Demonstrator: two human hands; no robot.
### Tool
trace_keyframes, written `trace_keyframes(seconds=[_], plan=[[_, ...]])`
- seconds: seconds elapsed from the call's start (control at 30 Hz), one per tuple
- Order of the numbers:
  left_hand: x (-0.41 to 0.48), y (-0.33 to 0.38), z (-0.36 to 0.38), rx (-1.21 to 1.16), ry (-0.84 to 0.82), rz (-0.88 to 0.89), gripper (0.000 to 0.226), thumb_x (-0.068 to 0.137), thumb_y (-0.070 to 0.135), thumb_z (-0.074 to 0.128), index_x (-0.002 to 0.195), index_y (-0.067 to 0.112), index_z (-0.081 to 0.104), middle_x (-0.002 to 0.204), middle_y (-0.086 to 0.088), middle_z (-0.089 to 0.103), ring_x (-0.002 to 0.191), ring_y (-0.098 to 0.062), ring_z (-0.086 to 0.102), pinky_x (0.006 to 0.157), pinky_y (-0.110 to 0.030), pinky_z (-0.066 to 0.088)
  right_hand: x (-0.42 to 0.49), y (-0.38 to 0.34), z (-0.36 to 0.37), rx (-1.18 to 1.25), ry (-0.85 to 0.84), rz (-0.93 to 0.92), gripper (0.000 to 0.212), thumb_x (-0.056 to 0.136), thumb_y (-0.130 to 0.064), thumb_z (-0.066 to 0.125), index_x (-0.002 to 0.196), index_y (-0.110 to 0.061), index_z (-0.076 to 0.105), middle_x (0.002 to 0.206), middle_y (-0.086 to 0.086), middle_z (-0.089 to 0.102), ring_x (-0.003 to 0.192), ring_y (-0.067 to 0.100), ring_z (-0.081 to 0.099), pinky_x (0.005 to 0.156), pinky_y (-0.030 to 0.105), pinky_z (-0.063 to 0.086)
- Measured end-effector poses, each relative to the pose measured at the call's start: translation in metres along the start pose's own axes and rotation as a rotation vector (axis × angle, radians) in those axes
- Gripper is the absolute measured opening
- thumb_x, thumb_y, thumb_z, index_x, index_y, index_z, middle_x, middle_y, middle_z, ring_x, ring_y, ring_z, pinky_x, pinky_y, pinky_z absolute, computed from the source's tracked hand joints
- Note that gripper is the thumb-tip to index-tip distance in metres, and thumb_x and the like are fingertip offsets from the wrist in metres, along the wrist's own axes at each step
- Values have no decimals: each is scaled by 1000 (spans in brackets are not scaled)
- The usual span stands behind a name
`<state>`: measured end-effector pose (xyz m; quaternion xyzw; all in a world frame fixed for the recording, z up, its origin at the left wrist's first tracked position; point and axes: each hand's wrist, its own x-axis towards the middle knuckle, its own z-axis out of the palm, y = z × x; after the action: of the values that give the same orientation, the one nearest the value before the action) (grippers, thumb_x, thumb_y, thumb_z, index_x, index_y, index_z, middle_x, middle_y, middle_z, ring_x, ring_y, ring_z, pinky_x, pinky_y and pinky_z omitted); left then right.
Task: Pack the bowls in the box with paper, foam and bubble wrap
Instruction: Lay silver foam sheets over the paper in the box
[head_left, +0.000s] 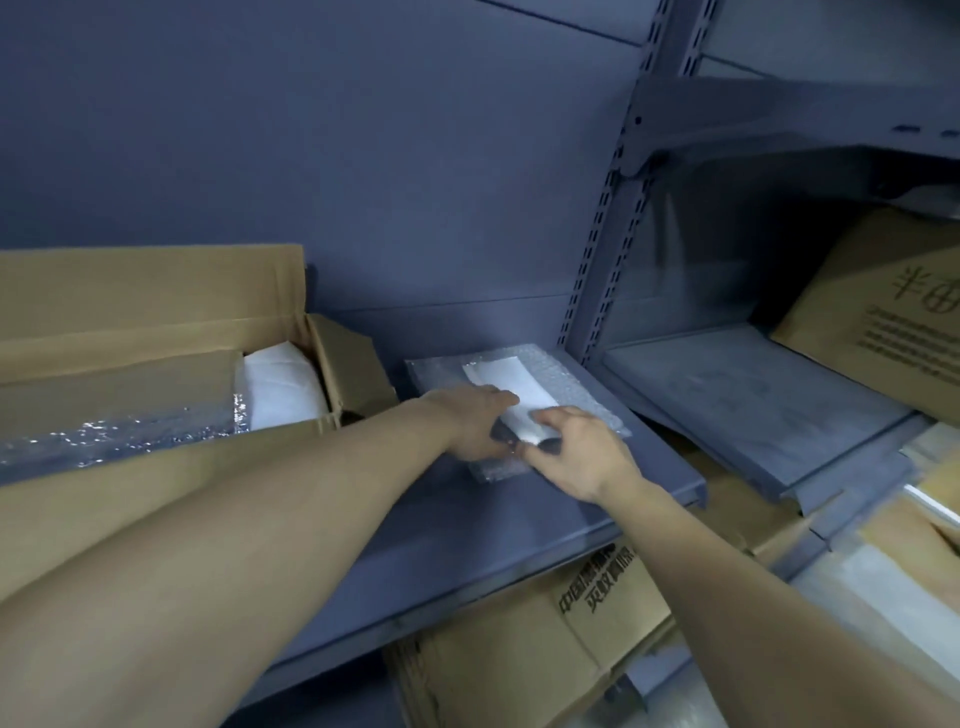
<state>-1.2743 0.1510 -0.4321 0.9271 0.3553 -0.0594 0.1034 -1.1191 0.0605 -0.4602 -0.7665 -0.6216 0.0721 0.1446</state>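
A sheet of bubble wrap (566, 384) lies flat on the grey shelf (467, 530), with a white sheet of paper or foam (514, 387) on top of it. My left hand (475, 421) rests on the near left part of the stack, fingers curled over the white sheet's edge. My right hand (582, 449) pinches the near end of the white sheet from the right. Something dark shows between the two hands; I cannot tell what it is. An open cardboard box (156, 312) stands on the shelf at the left, holding white wrapping (283, 387) and shiny bubble wrap (119, 436).
A slotted upright post (602, 244) divides this shelf from a second grey shelf (753, 405) to the right. A printed carton (883, 312) leans at the far right. More cartons (545, 639) sit below the shelf edge.
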Motion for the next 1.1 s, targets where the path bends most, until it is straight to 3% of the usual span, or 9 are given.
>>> trace_keyframes(seconds=[0.23, 0.33, 0.5, 0.57, 0.63, 0.8, 0.93, 1.0, 1.1], plan=[[2, -2, 12, -46, 72, 31, 59, 99, 40, 44, 153, 27, 26, 159, 3, 29, 145, -20, 29, 115, -38, 27, 1, 6, 3, 89, 86, -69, 35, 93, -18, 51, 125, -21, 67, 127, 4, 64, 118, 26, 56, 101, 37, 45], [1, 0, 8, -43, 143, 64, 46, 100, 34, 40, 146, 29, 41, 152, 2, 42, 139, -20, 38, 112, -38, 32, -2, 6, 5, 112, 163, -129, 33, 94, -14, 49, 119, -21, 70, 117, 2, 68, 112, 25, 59, 96, 39, 49], [-6, 6, -9, -110, 341, 61, 31, 104, 32, 37, 104, 21, 65, 99, -2, 67, 99, -26, 61, 81, -37, 48, -6, 2, -13, 134, 352, -153, 32, 95, -15, 56, 126, -19, 63, 124, 2, 61, 117, 23, 52, 98, 35, 44], [-10, 7, -21, -242, 455, 72, 32, 103, 29, 41, 74, 24, 53, 70, 4, 56, 78, -26, 58, 69, -36, 45, -6, -1, -25, 214, 423, -118, 44, 94, -17, 60, 137, -21, 52, 134, 1, 54, 124, 21, 49, 101, 31, 40], [-14, 9, -33, -375, 553, 82, 40, 102, 25, 45, 63, 27, 37, 60, 8, 45, 63, -22, 48, 62, -34, 36, -7, -7, -38, 390, 489, -54, 59, 92, -15, 64, 145, -23, 42, 140, 1, 48, 127, 17, 48, 105, 28, 39], [-37, 14, -57, -607, 649, 51, 40, 101, 23, 47, 62, 22, 40, 59, 7, 43, 57, -10, 40, 61, -29, 30, -11, -26, -60, 754, 525, 38, 81, 89, -18, 70, 153, -31, 23, 131, -2, 57, 121, 9, 55, 106, 32, 44], [-58, 16, -69, -755, 637, 85, 32, 102, 24, 48, 70, 29, 55, 62, 14, 51, 61, -1, 48, 69, -28, 39, -16, -40, -67, 767, 531, 10, 71, 90, -21, 67, 149, -34, 30, 109, -8, 69, 108, 9, 61, 93, 19, 43], [-66, 12, -70, -858, 625, 100, 23, 100, 28, 50, 87, 18, 65, 71, 6, 59, 66, -11, 53, 75, -39, 49, -20, -49, -70, 783, 550, -10, 65, 90, -21, 67, 146, -33, 37, 95, -8, 71, 100, 9, 64, 88, 17, 45], [-84, 3, -73, -1030, 642, 75, 25, 94, 15, 62, 119, 13, 61, 91, -12, 69, 76, -18, 60, 77, -42, 54, -26, -65, -77, 821, 554, -42, 63, 88, -19, 68, 144, -32, 41, 86, -8, 71, 85, 4, 66, 81, 12, 47]])
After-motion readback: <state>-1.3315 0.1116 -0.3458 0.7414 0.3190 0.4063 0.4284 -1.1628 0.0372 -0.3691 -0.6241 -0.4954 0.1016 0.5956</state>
